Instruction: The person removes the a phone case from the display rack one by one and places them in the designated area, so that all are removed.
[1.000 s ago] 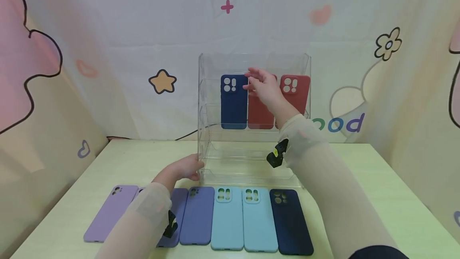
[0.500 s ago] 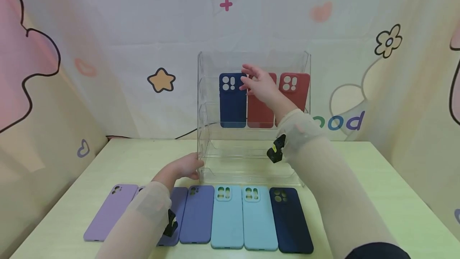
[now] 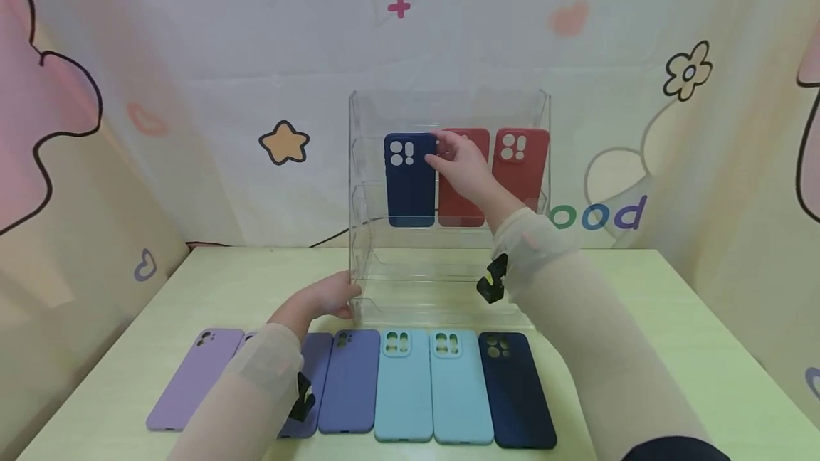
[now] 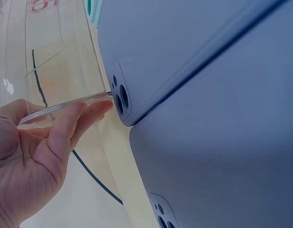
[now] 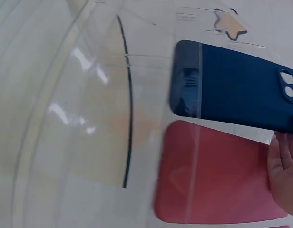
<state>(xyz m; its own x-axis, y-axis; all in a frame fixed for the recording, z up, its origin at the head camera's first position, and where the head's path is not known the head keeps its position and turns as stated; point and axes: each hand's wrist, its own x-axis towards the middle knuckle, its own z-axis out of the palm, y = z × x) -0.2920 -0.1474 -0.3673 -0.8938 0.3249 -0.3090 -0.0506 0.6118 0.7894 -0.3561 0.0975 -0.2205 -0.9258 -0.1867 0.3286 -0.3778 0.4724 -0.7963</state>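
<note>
A clear tiered display rack (image 3: 358,233) stands upright on the table. On its upper tier stand a dark blue phone case (image 3: 410,194) and two red phone cases, the middle one (image 3: 456,201) partly hidden behind my right hand (image 3: 466,171). My right thumb and fingers pinch the blue case at its upper right edge; in the right wrist view its lower end sits behind the tier's clear lip. My left hand (image 3: 325,296) grips the rack's lower left side, and the left wrist view shows the clear panel (image 4: 65,105) between thumb and fingers.
A row of phone cases lies along the table front: a lilac case (image 3: 195,379), purple ones (image 3: 349,383) partly under my left forearm, two light blue cases (image 3: 403,397) and a dark navy case (image 3: 519,393). A printed curtain (image 3: 256,34) hangs behind.
My right hand's spread fingers have come down and closed on the blue case's upper right edge. The case's top leans slightly forward now. My left hand keeps its hold on the rack.
</note>
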